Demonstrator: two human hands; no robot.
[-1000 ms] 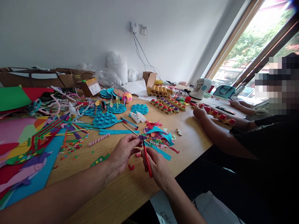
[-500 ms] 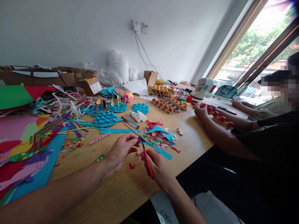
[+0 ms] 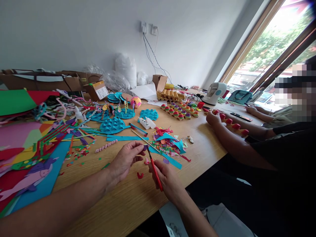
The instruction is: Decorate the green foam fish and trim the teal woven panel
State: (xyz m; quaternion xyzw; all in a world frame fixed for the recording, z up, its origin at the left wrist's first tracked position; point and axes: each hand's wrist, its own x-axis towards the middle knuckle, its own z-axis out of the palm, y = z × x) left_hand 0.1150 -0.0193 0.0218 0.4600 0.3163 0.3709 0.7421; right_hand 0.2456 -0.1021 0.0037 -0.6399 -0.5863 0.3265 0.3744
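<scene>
Between thumb and fingers, my left hand [image 3: 125,159] pinches a small purple paper piece [image 3: 145,148]. Red-handled scissors [image 3: 155,171] are in my right hand [image 3: 168,177], their dark blades pointing up beside the purple piece. On the table under my hands lie a curved red scrap [image 3: 140,175] and a small pink scrap [image 3: 146,161]. Just beyond the scissors a blue paper strip [image 3: 172,160] runs by a heap of coloured clippings [image 3: 164,146]. A twisted pink pipe cleaner [image 3: 106,146] rests beyond my left hand.
Blue egg-carton pieces [image 3: 113,125], white glue bottles [image 3: 147,122] and pens [image 3: 138,129] stand or lie further back. Coloured sheets [image 3: 24,158] cover the left side. At right, another person's hands [image 3: 214,120] hold a painted carton strip [image 3: 233,126].
The scissor blades have shifted slightly left and up relative to the purple piece. A purple scrap now shows more clearly on the table right of the scissors.
</scene>
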